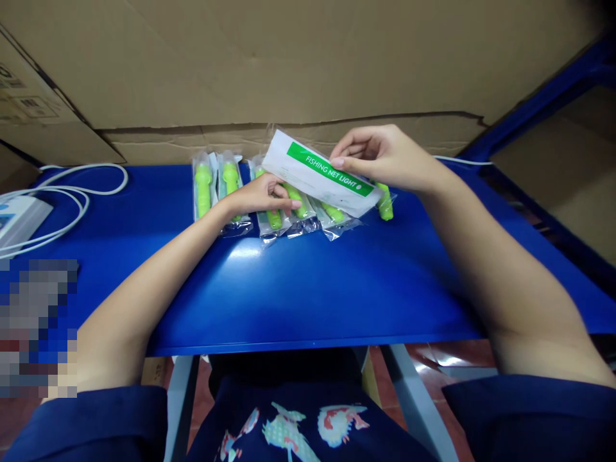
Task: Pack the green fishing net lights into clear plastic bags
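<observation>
My right hand (380,157) pinches a white label card (323,173) with a green band reading "FISHING NET LIGHT". It is held tilted above the table, with clear plastic showing at its ends; whether a light lies behind it is hidden. My left hand (262,196) is closed, fingers curled and thumb pointing right, over the row of bagged lights; what it grips, if anything, I cannot make out. Under and beside the hands lie several bright green lights in clear bags, among them a left-end bagged light (203,186) and its neighbour (231,179). Another green light (385,204) shows below my right hand.
The blue table (308,289) runs across in front of me. Cardboard (250,64) stands upright along its back. White cable (86,186) loops over a white box (22,221) at the left. A blurred-out grey object (33,308) lies at the left edge.
</observation>
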The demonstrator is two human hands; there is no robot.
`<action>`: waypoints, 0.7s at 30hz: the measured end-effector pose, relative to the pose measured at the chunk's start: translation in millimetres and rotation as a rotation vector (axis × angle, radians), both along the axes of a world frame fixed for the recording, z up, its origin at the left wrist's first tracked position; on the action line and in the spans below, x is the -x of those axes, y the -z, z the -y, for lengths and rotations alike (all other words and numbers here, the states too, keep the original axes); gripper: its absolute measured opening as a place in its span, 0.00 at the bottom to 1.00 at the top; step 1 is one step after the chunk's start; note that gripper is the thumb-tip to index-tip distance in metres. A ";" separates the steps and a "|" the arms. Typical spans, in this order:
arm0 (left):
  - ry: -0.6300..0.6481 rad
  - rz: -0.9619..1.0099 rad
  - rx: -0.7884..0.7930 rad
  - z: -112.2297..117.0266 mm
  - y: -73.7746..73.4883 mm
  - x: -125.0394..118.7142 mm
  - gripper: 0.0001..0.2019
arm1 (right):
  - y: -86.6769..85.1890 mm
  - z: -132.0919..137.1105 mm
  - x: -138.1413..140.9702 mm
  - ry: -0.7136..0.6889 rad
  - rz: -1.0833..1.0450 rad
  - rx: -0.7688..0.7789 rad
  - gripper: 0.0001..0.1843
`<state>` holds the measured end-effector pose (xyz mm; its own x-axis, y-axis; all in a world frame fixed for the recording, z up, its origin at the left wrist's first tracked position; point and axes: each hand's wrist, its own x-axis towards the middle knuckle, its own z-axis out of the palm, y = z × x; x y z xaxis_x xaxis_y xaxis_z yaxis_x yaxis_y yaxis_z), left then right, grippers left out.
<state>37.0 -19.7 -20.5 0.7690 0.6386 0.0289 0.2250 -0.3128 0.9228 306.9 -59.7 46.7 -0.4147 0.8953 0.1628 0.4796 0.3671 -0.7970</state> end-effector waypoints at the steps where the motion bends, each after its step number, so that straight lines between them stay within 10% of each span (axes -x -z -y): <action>1: -0.002 0.013 0.001 -0.6 0.8 -0.1 0.20 | 2.0 -1.1 1.2 0.008 0.008 -0.010 0.29; 11: -0.125 0.183 0.121 -8.1 9.2 -1.2 0.14 | -6.4 -7.3 -14.4 -0.006 0.350 0.062 0.42; 21: -0.221 0.190 0.209 -7.4 6.8 -3.6 0.09 | -1.1 -26.2 -49.4 -0.037 0.466 0.262 0.31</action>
<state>40.6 -12.3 -27.3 0.6050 0.7962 0.0093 0.0846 -0.0759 0.9935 356.3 -33.6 47.9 -0.4218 0.8645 -0.2735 0.7952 0.2079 -0.5696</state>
